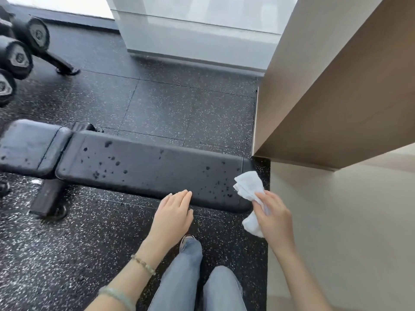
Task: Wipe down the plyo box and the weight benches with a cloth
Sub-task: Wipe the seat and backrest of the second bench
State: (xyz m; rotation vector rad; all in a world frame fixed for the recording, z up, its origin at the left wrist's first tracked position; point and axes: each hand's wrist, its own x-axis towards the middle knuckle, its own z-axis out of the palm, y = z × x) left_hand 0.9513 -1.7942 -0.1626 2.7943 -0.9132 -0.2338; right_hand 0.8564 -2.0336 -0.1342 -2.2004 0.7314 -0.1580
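Observation:
A black padded weight bench [143, 167] lies across the floor in front of me, its long pad spotted with dark wet drops. My right hand [272, 217] grips a crumpled white cloth [248, 185] at the bench's right end, just above the pad's near corner. My left hand [174, 212] hovers with straight fingers by the near edge of the pad; whether the fingertips touch it cannot be told. No plyo box is in sight.
A tan wall or cabinet [336, 97] rises close on the right of the bench. Dumbbells on a rack [20, 55] stand at the far left. A white pillar base [197, 37] is behind. Speckled black rubber floor [179, 104] surrounds the bench; my jeans-clad legs [186, 277] are below.

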